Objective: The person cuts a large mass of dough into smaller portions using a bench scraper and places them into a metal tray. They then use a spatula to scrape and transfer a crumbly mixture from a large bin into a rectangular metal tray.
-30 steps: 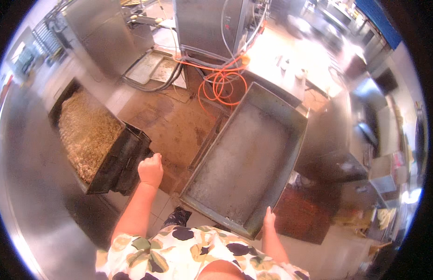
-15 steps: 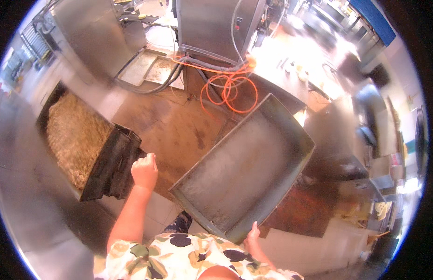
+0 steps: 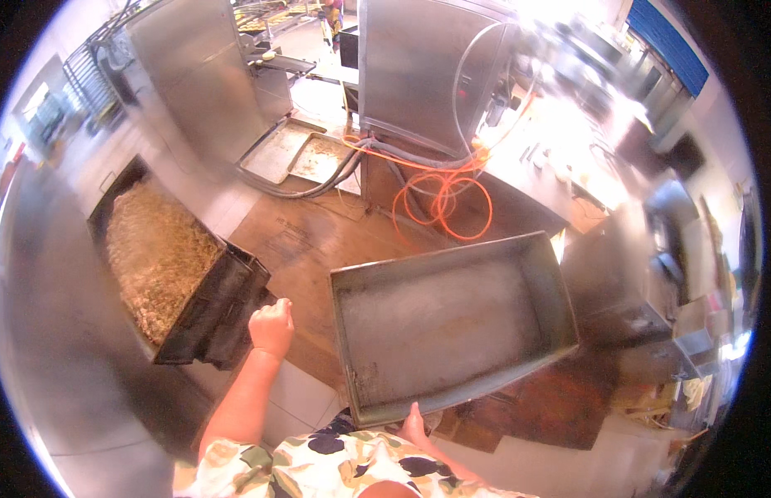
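Observation:
A deep, dark metal tray [image 3: 452, 332], rectangular and with nothing in it but stains, is held tilted in front of me. My right hand [image 3: 414, 427] grips its near rim, thumb over the edge and fingers hidden beneath. To the left of this tray my left hand [image 3: 271, 328] is closed in a fist, apart from it, with nothing visible in the fingers. Closest to that fist is the near end of a black metal tray [image 3: 198, 319], filled with a light brown, crumbly mass [image 3: 157, 253] whose exact kind I cannot tell.
An orange hose [image 3: 464, 207] lies coiled ahead, beside grey cables [image 3: 319, 189] and low metal pans [image 3: 277, 153]. Tall steel cabinets [image 3: 418, 75] stand behind them. Brown sheets [image 3: 298, 241] cover part of the tiled floor. A steel box [image 3: 614, 278] stands on the right.
The deep metal tray has swung clockwise in my right hand, its far edge now running more nearly across. The surroundings have shifted right and down in view. My left fist stays closed.

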Demonstrator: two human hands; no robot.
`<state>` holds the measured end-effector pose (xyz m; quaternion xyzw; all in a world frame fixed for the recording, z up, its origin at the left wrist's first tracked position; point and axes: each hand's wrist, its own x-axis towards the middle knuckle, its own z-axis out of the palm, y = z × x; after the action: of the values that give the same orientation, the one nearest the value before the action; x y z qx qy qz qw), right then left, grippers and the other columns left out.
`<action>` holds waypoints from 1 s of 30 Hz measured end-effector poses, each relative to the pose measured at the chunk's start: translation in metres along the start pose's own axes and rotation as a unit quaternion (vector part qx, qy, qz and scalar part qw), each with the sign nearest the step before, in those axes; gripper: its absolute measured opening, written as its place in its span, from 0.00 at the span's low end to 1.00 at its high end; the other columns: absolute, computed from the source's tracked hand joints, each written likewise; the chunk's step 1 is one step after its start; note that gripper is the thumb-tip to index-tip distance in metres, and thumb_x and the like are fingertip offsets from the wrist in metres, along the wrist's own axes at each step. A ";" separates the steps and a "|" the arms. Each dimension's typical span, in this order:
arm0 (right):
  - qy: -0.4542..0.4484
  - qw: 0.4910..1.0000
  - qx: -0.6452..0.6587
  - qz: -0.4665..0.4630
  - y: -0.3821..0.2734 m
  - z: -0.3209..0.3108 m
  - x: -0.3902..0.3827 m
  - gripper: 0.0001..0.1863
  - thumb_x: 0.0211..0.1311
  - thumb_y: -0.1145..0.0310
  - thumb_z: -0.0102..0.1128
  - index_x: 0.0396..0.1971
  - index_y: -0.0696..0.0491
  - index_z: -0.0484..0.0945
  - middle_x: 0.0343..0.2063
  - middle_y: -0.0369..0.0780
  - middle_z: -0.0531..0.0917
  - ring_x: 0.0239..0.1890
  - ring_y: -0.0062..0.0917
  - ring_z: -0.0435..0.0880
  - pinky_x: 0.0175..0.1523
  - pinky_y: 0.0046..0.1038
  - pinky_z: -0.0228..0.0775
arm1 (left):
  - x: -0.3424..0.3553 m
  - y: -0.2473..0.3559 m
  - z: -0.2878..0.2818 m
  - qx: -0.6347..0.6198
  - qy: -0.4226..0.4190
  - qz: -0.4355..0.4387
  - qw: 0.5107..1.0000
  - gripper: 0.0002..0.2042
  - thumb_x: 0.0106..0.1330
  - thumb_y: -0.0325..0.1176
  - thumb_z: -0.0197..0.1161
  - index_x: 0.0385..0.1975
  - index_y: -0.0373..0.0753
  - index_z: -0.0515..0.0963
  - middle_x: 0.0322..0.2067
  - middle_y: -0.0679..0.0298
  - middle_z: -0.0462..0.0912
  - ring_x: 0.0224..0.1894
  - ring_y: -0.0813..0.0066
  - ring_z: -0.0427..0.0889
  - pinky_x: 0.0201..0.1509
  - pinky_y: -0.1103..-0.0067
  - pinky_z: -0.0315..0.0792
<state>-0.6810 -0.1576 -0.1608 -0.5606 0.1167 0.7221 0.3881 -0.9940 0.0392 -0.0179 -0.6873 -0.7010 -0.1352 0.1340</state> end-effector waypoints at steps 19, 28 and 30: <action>0.256 0.748 -0.351 -0.502 -0.304 -0.068 -0.008 0.16 0.61 0.67 0.54 0.45 0.60 0.76 0.42 0.46 0.80 0.44 0.33 0.78 0.51 0.32 0.69 | 0.024 -0.007 -0.005 0.003 -0.018 -0.019 1.000 0.07 0.61 0.37 0.57 0.23 0.45 0.73 0.16 0.63 0.76 0.23 0.64 0.78 0.31 0.69 0.69; 0.468 0.597 -0.468 -0.453 -0.472 -0.184 0.036 0.32 0.58 0.62 0.59 0.58 0.63 0.63 0.56 0.55 0.68 0.60 0.45 0.66 0.64 0.38 0.57 | 0.049 0.033 0.015 0.016 -0.046 -0.107 0.993 0.06 0.61 0.39 0.58 0.27 0.45 0.77 0.19 0.59 0.79 0.24 0.59 0.80 0.31 0.66 0.73; 0.434 0.668 -0.469 -0.381 -0.490 -0.191 0.042 0.36 0.58 0.57 0.60 0.61 0.62 0.60 0.60 0.55 0.65 0.63 0.44 0.63 0.66 0.37 0.55 | 0.054 0.042 0.020 0.037 -0.069 -0.137 0.988 0.06 0.61 0.39 0.58 0.28 0.46 0.78 0.21 0.58 0.80 0.25 0.58 0.81 0.31 0.65 0.74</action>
<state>-0.2077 0.0741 -0.1339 -0.9144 -0.3059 0.1462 0.2213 -0.9531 0.0980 -0.0163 -0.5874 -0.8004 -0.0785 0.0904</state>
